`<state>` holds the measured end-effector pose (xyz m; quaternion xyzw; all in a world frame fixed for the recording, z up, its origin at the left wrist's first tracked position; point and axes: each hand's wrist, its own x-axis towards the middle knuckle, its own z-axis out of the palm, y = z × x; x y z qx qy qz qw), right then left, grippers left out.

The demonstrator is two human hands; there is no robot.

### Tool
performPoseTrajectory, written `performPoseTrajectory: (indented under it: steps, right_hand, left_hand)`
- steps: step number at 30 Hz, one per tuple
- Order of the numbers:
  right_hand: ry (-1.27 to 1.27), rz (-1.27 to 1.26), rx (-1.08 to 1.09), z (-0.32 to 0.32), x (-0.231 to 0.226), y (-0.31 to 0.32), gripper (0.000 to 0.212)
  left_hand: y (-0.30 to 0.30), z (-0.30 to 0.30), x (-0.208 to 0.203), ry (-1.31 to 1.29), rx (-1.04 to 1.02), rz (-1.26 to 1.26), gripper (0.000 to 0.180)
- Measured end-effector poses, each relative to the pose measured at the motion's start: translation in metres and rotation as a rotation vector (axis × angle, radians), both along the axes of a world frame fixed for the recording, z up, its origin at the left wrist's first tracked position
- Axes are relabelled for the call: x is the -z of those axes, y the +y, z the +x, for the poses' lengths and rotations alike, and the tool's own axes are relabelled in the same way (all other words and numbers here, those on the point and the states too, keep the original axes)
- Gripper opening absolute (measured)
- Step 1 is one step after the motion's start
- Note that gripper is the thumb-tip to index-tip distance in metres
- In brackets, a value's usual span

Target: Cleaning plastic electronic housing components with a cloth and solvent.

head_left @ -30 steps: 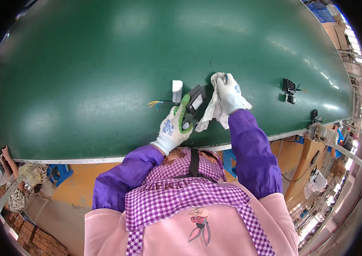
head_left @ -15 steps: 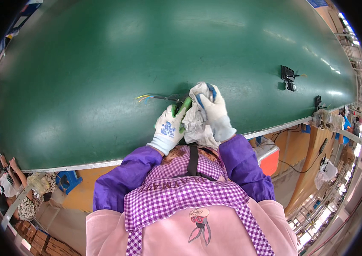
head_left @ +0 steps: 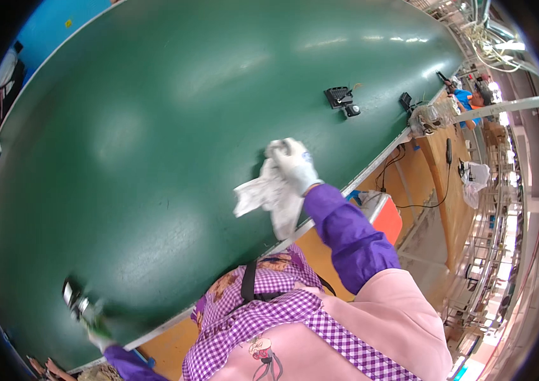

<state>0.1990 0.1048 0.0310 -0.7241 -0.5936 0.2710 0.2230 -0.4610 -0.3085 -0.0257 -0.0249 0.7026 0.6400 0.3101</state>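
Right hand (head_left: 293, 163) grips cloth (head_left: 268, 195), likely soft, light, best held bunched; left hand (head_left: 95, 322) blurred at dark device (head_left: 71, 293), grip indeterminable.

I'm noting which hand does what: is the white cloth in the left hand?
No, the right hand grips the white cloth, while the left hand is well away from it, at the lower left.
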Motion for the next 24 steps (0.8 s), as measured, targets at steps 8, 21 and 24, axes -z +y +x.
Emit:
performPoseTrajectory:
  steps: [8, 21, 24]
  right_hand:
    - [-0.227, -0.039, 0.171, 0.235, 0.032, 0.123, 0.039]
    - [-0.622, -0.317, -0.283, 0.167, 0.004, 0.07, 0.035]
    - [-0.846, -0.438, -0.463, 0.073, 0.005, -0.025, 0.051]
  left_hand:
    - [0.011, 0.049, 0.017, 0.109, -0.191, -0.273, 0.04]
    - [0.214, 0.288, -0.039, 0.231, 0.781, -0.182, 0.062]
    - [0.245, 0.324, -0.035, 0.565, 1.039, -0.096, 0.058]
